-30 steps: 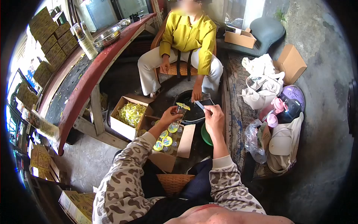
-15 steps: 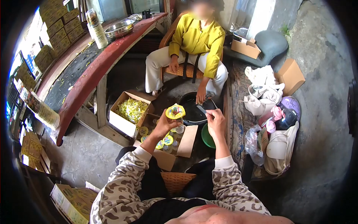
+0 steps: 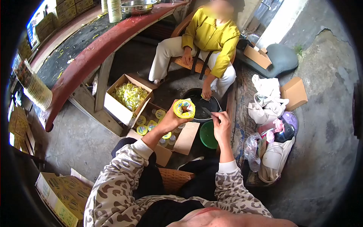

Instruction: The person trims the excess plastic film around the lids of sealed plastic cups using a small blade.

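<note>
My left hand (image 3: 169, 122) is wrapped round a clear plastic cup whose yellow-rimmed printed film lid (image 3: 184, 103) faces up. The film is slit open, with a dark gap in its middle. In my right hand (image 3: 222, 128) is a thin knife (image 3: 207, 111), pinched near its handle, its blade pointing left towards the cup but apart from it. Below my left hand stands an open carton (image 3: 189, 137) holding several similar cups (image 3: 152, 125), some with yellow lids. A green basin (image 3: 207, 133) lies under my right hand.
A person in a yellow shirt (image 3: 215, 36) sits opposite, one hand (image 3: 207, 92) over a black basin (image 3: 184, 93). A box of yellow film strips (image 3: 130, 95) stands left, beside a red-edged table (image 3: 89, 51). Bags (image 3: 275, 160) and a helmet (image 3: 290, 123) lie right.
My view has shifted. The cup in my left hand is tipped more upright to view, its slit lid gaping wider. The knife has drawn slightly away. The other person's hand no longer shows a clear cup.
</note>
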A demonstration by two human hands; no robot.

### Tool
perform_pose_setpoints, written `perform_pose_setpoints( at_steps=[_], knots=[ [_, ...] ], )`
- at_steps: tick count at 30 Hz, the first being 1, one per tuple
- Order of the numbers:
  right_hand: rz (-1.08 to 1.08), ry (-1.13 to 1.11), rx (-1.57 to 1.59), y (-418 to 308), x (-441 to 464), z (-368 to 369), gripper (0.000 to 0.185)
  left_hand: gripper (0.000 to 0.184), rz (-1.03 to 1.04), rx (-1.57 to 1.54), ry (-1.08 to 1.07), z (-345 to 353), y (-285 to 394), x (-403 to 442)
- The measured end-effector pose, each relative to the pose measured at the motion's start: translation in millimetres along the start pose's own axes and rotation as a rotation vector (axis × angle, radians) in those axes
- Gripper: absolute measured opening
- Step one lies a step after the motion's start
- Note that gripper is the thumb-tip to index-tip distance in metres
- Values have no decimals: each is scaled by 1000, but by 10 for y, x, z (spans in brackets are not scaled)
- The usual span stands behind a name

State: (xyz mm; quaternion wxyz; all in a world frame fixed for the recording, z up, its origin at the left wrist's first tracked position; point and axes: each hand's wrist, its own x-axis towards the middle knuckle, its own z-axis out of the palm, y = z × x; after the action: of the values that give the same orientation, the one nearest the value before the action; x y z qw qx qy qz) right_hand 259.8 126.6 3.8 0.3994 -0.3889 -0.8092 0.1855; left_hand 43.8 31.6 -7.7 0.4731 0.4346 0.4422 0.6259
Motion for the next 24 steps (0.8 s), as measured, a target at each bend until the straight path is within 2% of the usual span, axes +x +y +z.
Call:
perform_pose_setpoints(
  at_steps=[2, 6, 8, 14, 24],
  knots=[
    [-29, -7, 2, -10, 1, 11, 11, 55, -25, -31, 0, -5, 45, -6],
    [-45, -26, 19, -9, -10, 29, 12, 57, 24, -32, 10, -16, -62, 16],
    [-41, -31, 22, -9, -16, 34, 12, 57, 88, 135, 23, -18, -113, 27],
    [-60, -54, 8, -4, -29, 34, 12, 59, 77, 155, 23, -33, -156, 24],
    [-44, -60, 13, -28, -37, 11, 10, 55, 65, 79, 91, 1, -159, 38]
  ],
)
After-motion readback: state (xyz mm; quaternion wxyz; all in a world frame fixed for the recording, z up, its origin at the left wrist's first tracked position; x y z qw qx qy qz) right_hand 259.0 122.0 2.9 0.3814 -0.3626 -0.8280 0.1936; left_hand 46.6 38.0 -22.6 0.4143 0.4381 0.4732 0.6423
